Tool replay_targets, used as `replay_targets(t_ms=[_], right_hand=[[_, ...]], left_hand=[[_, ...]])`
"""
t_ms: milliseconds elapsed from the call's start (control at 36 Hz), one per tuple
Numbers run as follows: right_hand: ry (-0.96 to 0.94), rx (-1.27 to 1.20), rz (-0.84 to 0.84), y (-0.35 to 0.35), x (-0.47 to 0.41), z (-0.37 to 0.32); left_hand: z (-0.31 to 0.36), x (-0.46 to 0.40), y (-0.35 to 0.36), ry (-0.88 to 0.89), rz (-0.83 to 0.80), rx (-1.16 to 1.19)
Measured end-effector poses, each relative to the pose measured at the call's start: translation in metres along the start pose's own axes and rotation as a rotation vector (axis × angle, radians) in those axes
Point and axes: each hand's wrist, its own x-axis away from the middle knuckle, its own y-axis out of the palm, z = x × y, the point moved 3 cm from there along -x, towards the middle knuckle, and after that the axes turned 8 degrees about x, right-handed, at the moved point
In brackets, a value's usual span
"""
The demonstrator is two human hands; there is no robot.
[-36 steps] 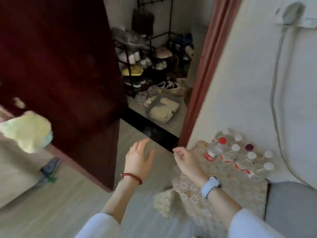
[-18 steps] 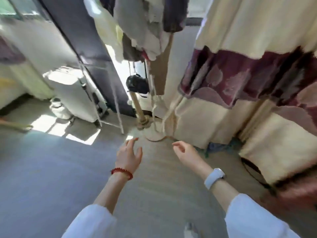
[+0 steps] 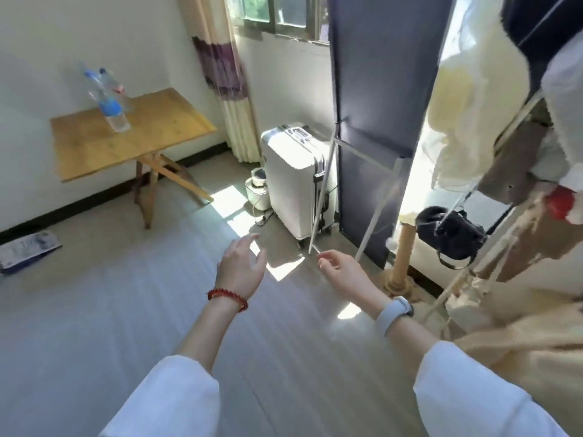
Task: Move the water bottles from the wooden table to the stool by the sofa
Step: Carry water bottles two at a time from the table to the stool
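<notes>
The wooden folding table (image 3: 151, 130) stands against the white wall at the upper left. On it stand clear water bottles (image 3: 108, 99) with blue labels, blurred, near the table's back left part. My left hand (image 3: 241, 266) with a red bead bracelet hovers over the floor at the centre, fingers relaxed and holding nothing. My right hand (image 3: 342, 271), with a pale watch on the wrist, is beside it, fingers loosely curled and empty. Both hands are far from the table. The stool and sofa are out of view.
A white suitcase (image 3: 296, 178) stands by the window, with a small white appliance (image 3: 258, 187) beside it. A dark panel (image 3: 375, 89) and a coat rack with hanging clothes and a black bag (image 3: 451, 234) fill the right. A blue paper item (image 3: 26, 250) lies on the grey floor at left.
The view has swung from the stool with several bottles past the coat rack to the room with the wooden table. Both hands stay empty and held out in front.
</notes>
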Motion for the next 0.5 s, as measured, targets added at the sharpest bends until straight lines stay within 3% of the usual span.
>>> replay_targets(t_ms=[278,500], right_hand=[[-0.219,0.011,-0.229,0.106,-0.222,-0.164],[-0.297,-0.004,-0.267,0.19,-0.402,-0.324]], left_hand=[[-0.145,-0.155,-0.122,-0.236,0.258,0.003],[-0.239,-0.33,-0.26,-0.227,0.44,-0.005]])
